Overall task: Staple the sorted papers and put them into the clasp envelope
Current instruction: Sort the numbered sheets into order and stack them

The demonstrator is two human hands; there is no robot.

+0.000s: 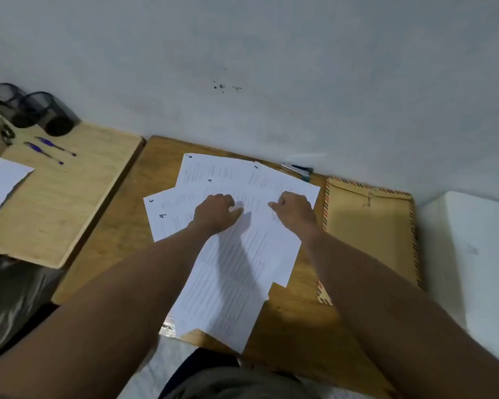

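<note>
At the centre of the frame, the fanned papers [231, 254] are spread on the wooden board [104, 249]; the left hand [215, 213] and right hand [296, 210] are rested on them, fingers loosely curled, nothing visibly gripped. The clasp envelope [369, 231] is seen just right of the papers.

Both forearms bare — no sleeves; grey-olive trousers [236, 384] at the lap.

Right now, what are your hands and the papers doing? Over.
Left hand and right hand rest on the numbered papers, fingers curled. Papers fanned out, unstapled. Clasp envelope lies to their right, nothing on it. Stapler behind the sheets.
</note>
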